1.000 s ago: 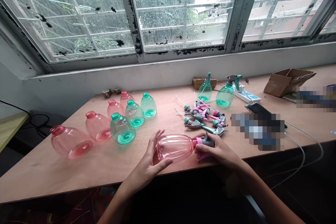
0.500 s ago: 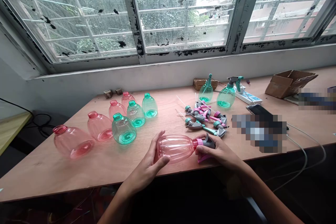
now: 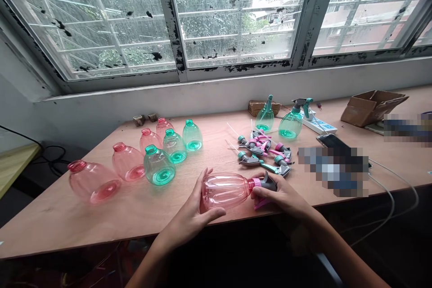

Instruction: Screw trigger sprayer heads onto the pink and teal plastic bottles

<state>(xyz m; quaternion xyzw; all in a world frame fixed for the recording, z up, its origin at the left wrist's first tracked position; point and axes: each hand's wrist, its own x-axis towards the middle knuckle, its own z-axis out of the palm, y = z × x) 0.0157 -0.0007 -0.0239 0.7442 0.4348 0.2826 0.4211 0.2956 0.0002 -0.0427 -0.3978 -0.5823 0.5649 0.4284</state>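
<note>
A pink clear spray bottle [image 3: 227,190] lies on its side near the front edge of the wooden table [image 3: 101,216]. My left hand [image 3: 194,213] cups its base, thumb under and fingers over. My right hand [image 3: 281,195] grips the grey and pink trigger head [image 3: 266,183] fitted at the bottle's neck. Just behind lies a pile of loose trigger heads [image 3: 265,153] in pink, teal and grey.
Several open pink and green bottles [image 3: 157,166] lie at the left. Two green bottles with sprayers [image 3: 290,123] stand at the back, near a power strip [image 3: 319,123], a small basket [image 3: 259,107] and a cardboard box [image 3: 371,105]. A phone [image 3: 332,140] with cables lies right.
My left thumb has shifted further under the bottle's base; the bottle and my right hand stay almost where they were. The camera view rose slightly after the first frame.
</note>
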